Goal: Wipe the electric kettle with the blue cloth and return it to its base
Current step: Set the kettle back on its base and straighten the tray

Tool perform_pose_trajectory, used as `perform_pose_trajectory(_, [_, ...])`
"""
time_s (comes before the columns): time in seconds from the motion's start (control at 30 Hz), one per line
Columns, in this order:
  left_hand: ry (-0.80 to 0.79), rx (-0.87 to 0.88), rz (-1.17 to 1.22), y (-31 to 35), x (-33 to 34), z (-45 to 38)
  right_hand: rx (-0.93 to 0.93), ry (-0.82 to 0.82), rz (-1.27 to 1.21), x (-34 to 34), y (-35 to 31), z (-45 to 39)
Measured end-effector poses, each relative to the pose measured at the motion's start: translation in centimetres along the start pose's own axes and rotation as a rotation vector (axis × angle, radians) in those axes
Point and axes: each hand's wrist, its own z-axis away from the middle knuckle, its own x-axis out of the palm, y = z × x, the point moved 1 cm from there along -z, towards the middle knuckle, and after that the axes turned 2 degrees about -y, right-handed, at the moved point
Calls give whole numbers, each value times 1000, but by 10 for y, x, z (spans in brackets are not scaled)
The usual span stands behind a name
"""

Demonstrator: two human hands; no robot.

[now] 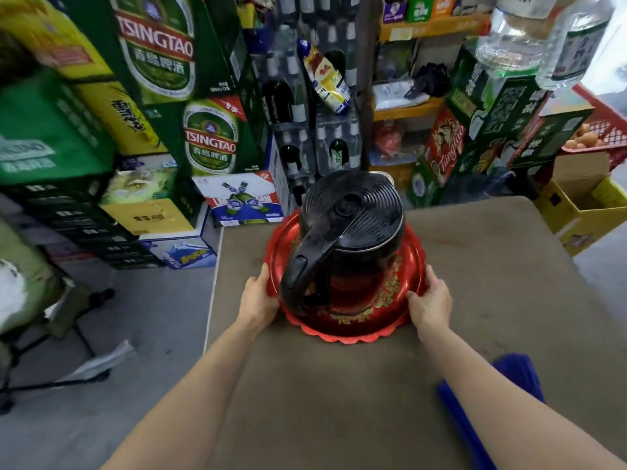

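While stacked beer cartons (152, 79) filled the far left, the brown table (492, 283) occupied the near right of the scene. At the table's far-centre stood a red scalloped tray (390, 320), and the black electric kettle (346, 228) sat upright on it, lid on, handle pointing near-left. Whether a base lay under the kettle, I could not tell. My left hand (259, 298) gripped the tray's left rim, fingers curled on its edge; my right hand (431, 301) gripped the right rim likewise. The blue cloth (515, 371) lay on the table near-right, partly under my right forearm.
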Motion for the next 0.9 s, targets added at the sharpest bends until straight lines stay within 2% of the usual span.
perform_pose_trajectory(0.23, [110, -22, 110, -51, -41, 10, -38, -51, -26, 62, -34, 6])
perform_pose_trajectory(0.53, [108, -92, 144, -76, -50, 3, -53, -20, -44, 79, -38, 8])
perform_pose_trajectory(0.7, [125, -83, 169, -62, -63, 10, -45, -70, -35, 86, -36, 11])
perform_pose_trajectory(0.9, [133, -165, 261, -55, -73, 1, -59, -73, 18, 94, -32, 18])
